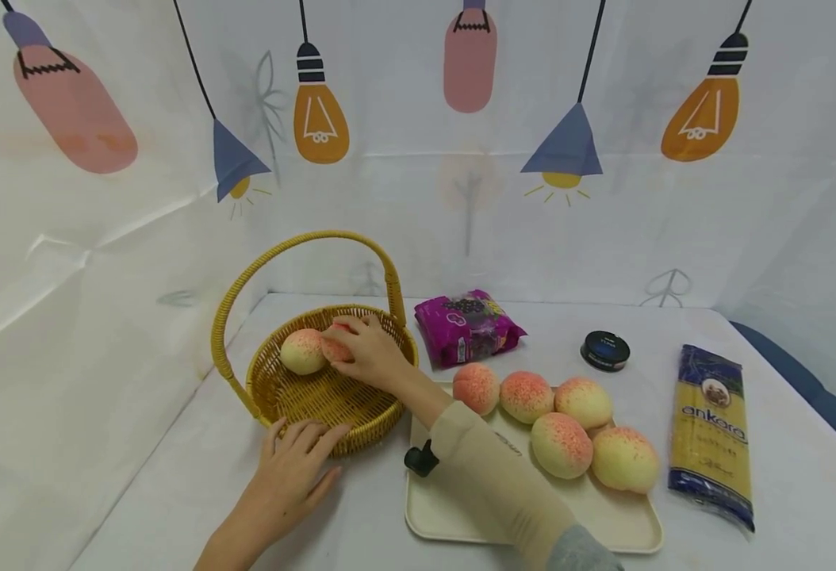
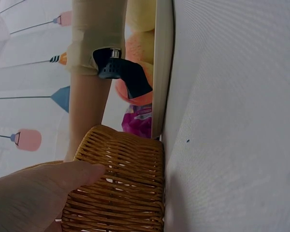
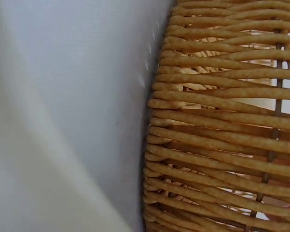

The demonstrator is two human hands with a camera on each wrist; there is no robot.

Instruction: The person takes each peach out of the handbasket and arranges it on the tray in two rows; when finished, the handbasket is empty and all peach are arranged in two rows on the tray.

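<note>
A yellow wicker basket [image 1: 332, 404] with a tall arched handle stands at the left of the table. My right hand [image 1: 371, 357] reaches inside it and grips a peach [image 1: 334, 346], partly covered by the fingers. Against that one lies another peach [image 1: 302, 352] on the basket's left side. My left hand [image 1: 293, 476] holds the near rim, fingers over the edge; in the left wrist view its thumb [image 2: 82, 174] presses the woven outer wall. The right wrist view shows mostly the basket's weave [image 3: 222, 116], with that hand out of sight.
Right of the basket, a cream tray [image 1: 454, 515] bears several peaches [image 1: 561, 446], under my right forearm. Behind it lie a purple packet [image 1: 468, 327] and a dark round tin [image 1: 605, 350]. A yellow and blue pasta packet [image 1: 711, 436] lies at the far right.
</note>
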